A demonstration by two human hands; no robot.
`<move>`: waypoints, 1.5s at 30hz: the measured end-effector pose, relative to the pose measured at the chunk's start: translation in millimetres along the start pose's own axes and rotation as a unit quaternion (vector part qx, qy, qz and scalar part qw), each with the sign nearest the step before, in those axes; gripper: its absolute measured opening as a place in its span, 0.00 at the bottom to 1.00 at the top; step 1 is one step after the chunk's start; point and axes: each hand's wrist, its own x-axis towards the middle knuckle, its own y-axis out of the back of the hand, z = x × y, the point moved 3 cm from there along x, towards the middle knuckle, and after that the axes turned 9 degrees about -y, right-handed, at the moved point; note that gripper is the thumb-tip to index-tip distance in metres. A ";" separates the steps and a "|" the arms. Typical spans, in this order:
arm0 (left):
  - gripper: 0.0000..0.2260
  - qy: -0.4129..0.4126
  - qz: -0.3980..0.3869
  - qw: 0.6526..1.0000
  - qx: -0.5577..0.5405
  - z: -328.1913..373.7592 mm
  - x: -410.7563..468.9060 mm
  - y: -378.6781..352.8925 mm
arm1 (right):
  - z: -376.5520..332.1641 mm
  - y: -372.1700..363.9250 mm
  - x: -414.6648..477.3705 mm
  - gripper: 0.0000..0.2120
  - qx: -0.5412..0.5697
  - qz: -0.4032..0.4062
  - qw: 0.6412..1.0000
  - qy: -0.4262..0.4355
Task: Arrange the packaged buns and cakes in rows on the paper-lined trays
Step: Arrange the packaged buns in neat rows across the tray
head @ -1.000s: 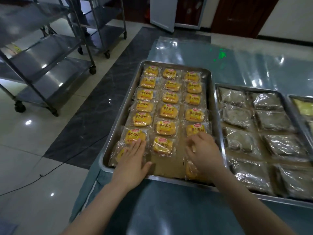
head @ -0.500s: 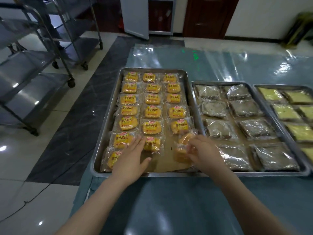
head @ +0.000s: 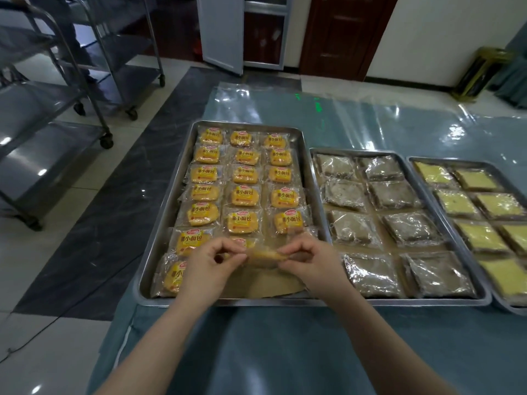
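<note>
One wrapped bun [head: 263, 255], golden, clear-wrapped

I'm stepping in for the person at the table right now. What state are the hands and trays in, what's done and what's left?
Left hand and right hand each pinch one end of a wrapped bun, held above the near end of the left tray.
Done: three columns of yellow buns fill most of that tray; the brown cakes tray and yellow cakes tray look filled.
Left: set this bun on the bare paper in the near row, middle or right spot.
</note>
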 end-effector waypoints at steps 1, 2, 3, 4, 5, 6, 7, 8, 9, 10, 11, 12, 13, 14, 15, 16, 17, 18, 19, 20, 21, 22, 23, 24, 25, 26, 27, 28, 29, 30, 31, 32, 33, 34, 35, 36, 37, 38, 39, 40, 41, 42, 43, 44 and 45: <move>0.16 -0.003 -0.006 1.000 -0.011 -0.8 -1.7 -1.4 | 0.0 1.1 -0.5 0.18 0.008 0.022 1.000 0.008; 0.15 -0.004 -0.010 1.000 -0.020 -2.0 -3.1 -2.1 | 0.5 1.1 -1.0 0.18 0.025 0.031 0.999 0.010; 0.15 0.000 -0.012 1.000 -0.027 -3.7 -4.7 -2.0 | 1.7 -0.5 -1.3 0.18 0.045 0.028 0.999 0.007; 0.15 0.007 -0.013 0.999 -0.034 -6.3 -5.8 -1.5 | 3.9 -2.8 -1.3 0.17 0.066 0.017 0.998 -0.002; 0.16 0.015 -0.016 0.999 -0.037 -8.7 -6.1 -1.2 | 6.8 -5.0 -1.0 0.16 0.087 0.006 0.996 -0.014; 0.16 0.024 -0.021 0.999 -0.033 -11.2 -6.0 -0.7 | 10.0 -6.7 -0.8 0.16 0.106 -0.002 0.994 -0.029; 0.16 0.038 -0.023 0.999 -0.028 -13.0 -5.8 -1.3 | 13.3 -7.8 -0.6 0.16 0.120 -0.005 0.992 -0.041; 0.15 0.055 -0.016 0.998 -0.029 -15.1 -6.3 -2.4 | 15.8 -9.1 -0.6 0.16 0.127 -0.002 0.991 -0.048; 0.15 0.077 0.002 0.996 -0.035 -16.8 -7.5 -3.7 | 18.2 -11.1 -0.4 0.17 0.125 0.004 0.991 -0.055; 0.15 0.104 0.025 0.993 -0.051 -19.3 -10.1 -5.3 | 20.7 -13.7 -0.9 0.18 0.120 0.011 0.991 -0.063; 0.16 0.131 0.048 0.987 -0.078 -21.9 -12.7 -7.9 | 22.7 -16.5 -1.6 0.19 0.111 0.018 0.991 -0.070; 0.16 0.158 0.064 0.978 -0.116 -24.1 -15.2 -10.8 | 23.6 -18.9 -2.6 0.21 0.108 0.020 0.991 -0.071; 0.14 0.181 0.071 0.969 -0.153 -24.6 -17.3 -13.2 | 24.4 -21.5 -3.0 0.23 0.102 0.016 0.992 -0.070; 0.12 0.191 0.070 0.963 -0.177 -24.6 -18.9 -13.9 | 25.1 -24.6 -4.0 0.25 0.086 0.004 0.994 -0.064; 0.09 0.189 0.064 0.964 -0.174 -24.1 -19.4 -13.1 | 26.0 -27.8 -5.4 0.28 0.066 -0.015 0.996 -0.057; 0.09 0.178 0.055 0.970 -0.154 -24.5 -19.3 -10.9 | 27.3 -31.0 -7.0 0.30 0.051 -0.039 0.997 -0.052; 0.12 0.166 0.047 0.978 -0.121 -25.4 -19.4 -8.5 | 29.1 -33.7 -8.7 0.30 0.041 -0.058 0.996 -0.053; 0.14 0.159 0.043 0.982 -0.087 -26.9 -20.1 -5.6 | 31.5 -35.8 -10.2 0.29 0.040 -0.064 0.995 -0.060; 0.15 0.158 0.041 0.985 -0.061 -28.4 -20.5 -3.0 | 34.3 -36.4 -10.9 0.26 0.042 -0.052 0.995 -0.070; 0.16 0.156 0.036 0.986 -0.037 -30.0 -20.4 -0.8 | 36.9 -37.1 -10.4 0.21 0.041 -0.033 0.995 -0.082; 0.16 0.151 0.027 0.988 -0.009 -32.5 -20.0 1.1 | 39.7 -39.3 -9.4 0.16 0.029 -0.016 0.995 -0.098; 0.16 0.146 0.016 0.989 0.021 -36.1 -20.5 2.9 | 42.8 -42.5 -8.4 0.11 0.016 -0.005 0.993 -0.117; 0.15 0.138 0.004 0.989 0.058 -39.6 -21.2 4.7 | 46.0 -46.7 -6.5 0.09 -0.006 0.002 0.991 -0.134; 0.14 0.126 -0.004 0.987 0.099 -42.1 -22.7 6.5 | 48.2 -51.1 -4.4 0.09 -0.037 0.007 0.989 -0.144; 0.13 0.112 -0.007 0.984 0.139 -43.9 -25.6 8.3 | 49.9 -54.7 -1.6 0.09 -0.076 0.012 0.986 -0.145; 0.13 0.105 -0.007 0.979 0.172 -45.4 -29.0 10.0 | 50.3 -58.6 1.4 0.10 -0.104 0.012 0.984 -0.142; 0.13 0.104 -0.006 0.975 0.198 -46.5 -31.9 11.1 | 50.1 -62.3 4.6 0.11 -0.119 0.010 0.983 -0.139; 0.13 0.102 -0.006 0.971 0.218 -47.5 -34.0 11.8 | 50.4 -65.9 7.9 0.12 -0.124 0.005 0.982 -0.141; 0.12 0.095 -0.011 0.967 0.235 -48.7 -35.3 11.3 | 51.6 -68.4 11.2 0.13 -0.132 0.001 0.981 -0.143; 0.12 0.085 -0.019 0.965 0.249 -49.8 -35.6 10.0 | 52.7 -69.8 14.6 0.13 -0.146 0.002 0.979 -0.143; 0.11 0.072 -0.029 0.962 0.262 -50.5 -34.6 8.4 | 54.0 -70.4 17.3 0.14 -0.160 0.004 0.977 -0.143; 0.11 0.061 -0.039 0.959 0.274 -51.1 -32.6 6.9 | 55.1 -70.6 19.4 0.14 -0.168 0.008 0.975 -0.142; 0.10 0.053 -0.048 0.956 0.284 -52.4 -30.3 5.5 | 55.9 -71.0 20.4 0.13 -0.177 0.013 0.974 -0.140; 0.10 0.051 -0.057 0.953 0.293 -54.5 -28.5 4.5 | 56.6 -71.6 20.5 0.13 -0.192 0.018 0.972 -0.136; 0.10 0.052 -0.066 0.949 0.304 -56.5 -27.1 3.7 | 56.9 -72.2 19.9 0.13 -0.212 0.024 0.968 -0.130; 0.10 0.053 -0.073 0.944 0.317 -58.1 -26.1 2.9 | 56.7 -72.6 18.8 0.13 -0.233 0.026 0.964 -0.122; 0.10 0.053 -0.078 0.939 0.329 -59.3 -25.4 2.4 | 55.9 -72.4 18.0 0.13 -0.249 0.026 0.962 -0.111; 0.10 0.054 -0.082 0.936 0.337 -60.3 -24.6 2.2 | 54.8 -70.9 17.4 0.12 -0.259 0.025 0.960 -0.100; 0.10 0.056 -0.085 0.935 0.339 -61.0 -23.5 2.4 | 53.1 -67.1 16.9 0.11 -0.263 0.025 0.960 -0.092; 0.10 0.059 -0.089 0.935 0.338 -61.2 -22.3 3.0 | 50.8 -60.4 16.3 0.09 -0.264 0.031 0.960 -0.086; 0.10 0.061 -0.094 0.935 0.335 -61.2 -21.0 3.8 | 48.3 -50.8 15.1 0.07 -0.267 0.050 0.960 -0.073; 0.10 0.063 -0.098 0.935 0.334 -61.0 -19.8 4.8 | 46.1 -38.2 14.1 0.06 -0.282 0.083 0.954 -0.054; 0.10 0.062 -0.098 0.935 0.336 -60.9 -19.2 5.9 | 45.0 -24.1 13.6 0.06 -0.310 0.120 0.943 -0.035; 0.10 0.059 -0.094 0.934 0.340 -60.5 -19.2 6.9 | 45.5 -10.4 12.7 0.08 -0.348 0.148 0.926 -0.021; 0.10 0.053 -0.085 0.933 0.346 -59.5 -19.6 7.7 | 46.8 1.5 12.1 0.10 -0.389 0.160 0.907 -0.017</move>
